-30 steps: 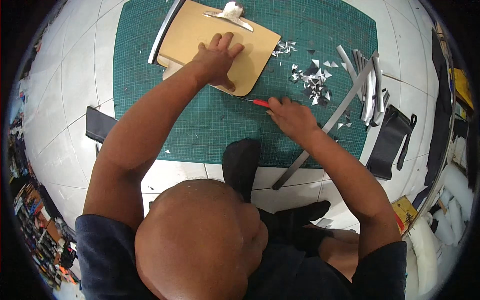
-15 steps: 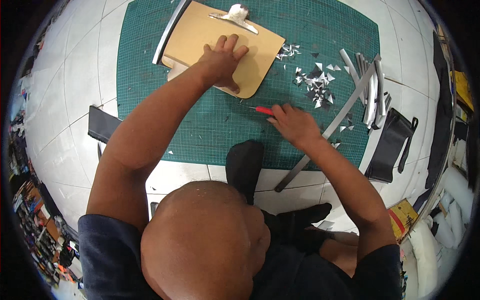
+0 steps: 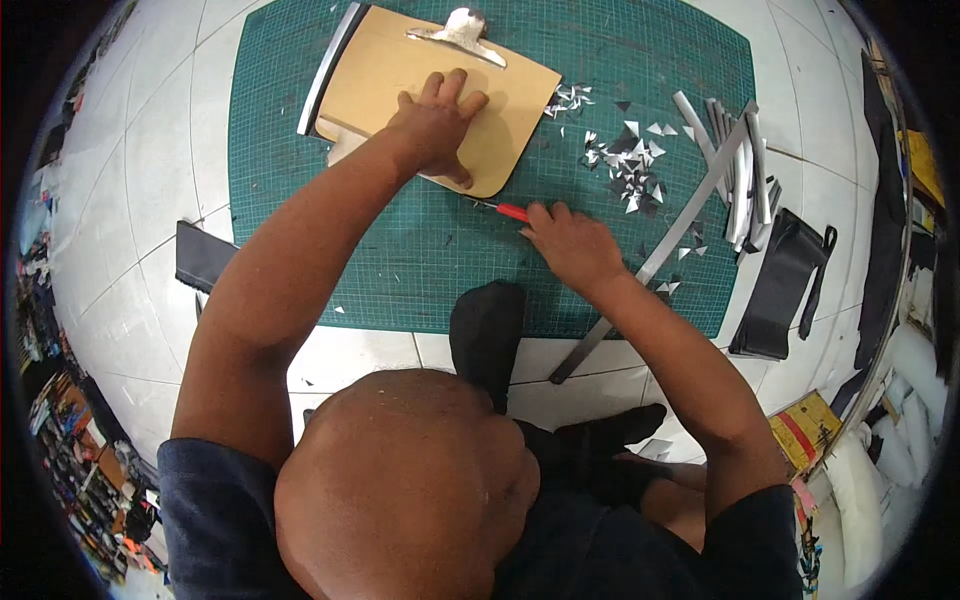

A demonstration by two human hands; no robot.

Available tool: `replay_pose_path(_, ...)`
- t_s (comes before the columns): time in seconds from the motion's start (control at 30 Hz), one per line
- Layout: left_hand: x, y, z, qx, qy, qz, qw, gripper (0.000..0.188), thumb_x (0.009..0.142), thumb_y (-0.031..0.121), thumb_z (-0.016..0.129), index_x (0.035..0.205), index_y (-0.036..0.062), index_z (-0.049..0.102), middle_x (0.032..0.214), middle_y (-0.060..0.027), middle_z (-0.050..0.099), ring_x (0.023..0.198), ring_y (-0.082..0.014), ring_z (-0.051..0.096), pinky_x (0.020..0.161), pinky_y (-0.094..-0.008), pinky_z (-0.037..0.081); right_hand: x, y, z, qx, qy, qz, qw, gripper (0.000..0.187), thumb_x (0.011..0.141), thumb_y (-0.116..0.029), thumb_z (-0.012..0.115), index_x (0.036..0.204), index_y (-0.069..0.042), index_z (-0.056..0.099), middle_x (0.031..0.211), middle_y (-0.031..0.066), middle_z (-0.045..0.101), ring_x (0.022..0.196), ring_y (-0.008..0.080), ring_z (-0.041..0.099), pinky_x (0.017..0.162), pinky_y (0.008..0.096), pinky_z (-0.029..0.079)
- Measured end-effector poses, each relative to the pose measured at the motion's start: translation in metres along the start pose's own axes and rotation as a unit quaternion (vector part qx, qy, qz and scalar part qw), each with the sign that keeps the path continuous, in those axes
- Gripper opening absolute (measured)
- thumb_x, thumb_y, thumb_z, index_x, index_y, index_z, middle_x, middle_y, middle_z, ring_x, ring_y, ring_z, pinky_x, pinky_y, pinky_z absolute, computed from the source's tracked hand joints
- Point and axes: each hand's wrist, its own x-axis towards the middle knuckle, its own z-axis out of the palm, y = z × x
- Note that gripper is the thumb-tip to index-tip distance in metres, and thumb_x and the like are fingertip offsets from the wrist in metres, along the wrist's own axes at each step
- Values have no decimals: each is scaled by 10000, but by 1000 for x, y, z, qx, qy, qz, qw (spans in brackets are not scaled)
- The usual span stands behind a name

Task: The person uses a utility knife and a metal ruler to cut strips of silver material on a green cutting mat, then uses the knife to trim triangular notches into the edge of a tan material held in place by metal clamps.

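Workshop, likely a small one, set up at floor level. Evidence: large green gridded cutting mat (image 3: 400, 275) laid right on glossy white floor tiles (image 3: 150, 170); long grey metal straightedge (image 3: 695, 200) across it; loose pile of small black-and-white triangular offcuts (image 3: 632, 172); bundle of thin silver-white strips (image 3: 740, 205). Slim red-handled tool (image 3: 513, 212) and tan rounded-corner board with metal clips (image 3: 510, 100) in use on the mat. Black flat panel with a strap (image 3: 775, 290) nearby. Edges: dense multicoloured clutter (image 3: 80, 470) left, details too small; puffy white bundles (image 3: 915, 440) right.
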Motion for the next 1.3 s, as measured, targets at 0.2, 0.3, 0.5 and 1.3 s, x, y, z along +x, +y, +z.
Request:
replay_pose_path(0.2,-2,-4,0,-6,-3,-4,1000,1144,509,407,948,1454,164,350,1517,-208,260,1412,-441,284,1054,-656,398,9,-11,-24,43,-44,37,997,200,956,-252,552,1039,-73,517,817,150,632,685,333,684,592,439,562)
replay_pose_path(0.3,0,-6,1,2,7,-4,1000,1151,508,413,946,1457,165,345,1524,-205,251,1415,-441,277,1053,-658,396,7,-5,-30,82,-53,32,995,177,968,-231,527,1045,-73,506,818,163,633,693,348,683,608,451,560)
replay_pose_path(0.5,-3,-5,1,-8,21,10,1000,1121,508,413,943,1441,159,374,1519,-203,259,1410,-438,286,1045,-664,397,-17,18,-41,9,-89,50,995,235,972,-301,550,1042,-82,498,825,165,635,694,346,684,592,461,553)
replay_pose_path(1.3,-22,-178,17,-398,108,-270,870,538,795,173,655,1240,-100,525,1001,-173,657,870,-242,640,761,-340,504,-131,23,8,273,162,534,784,434,718,-90,724,1044,26,462,1020,239,527,995,427,550,846,472,463)
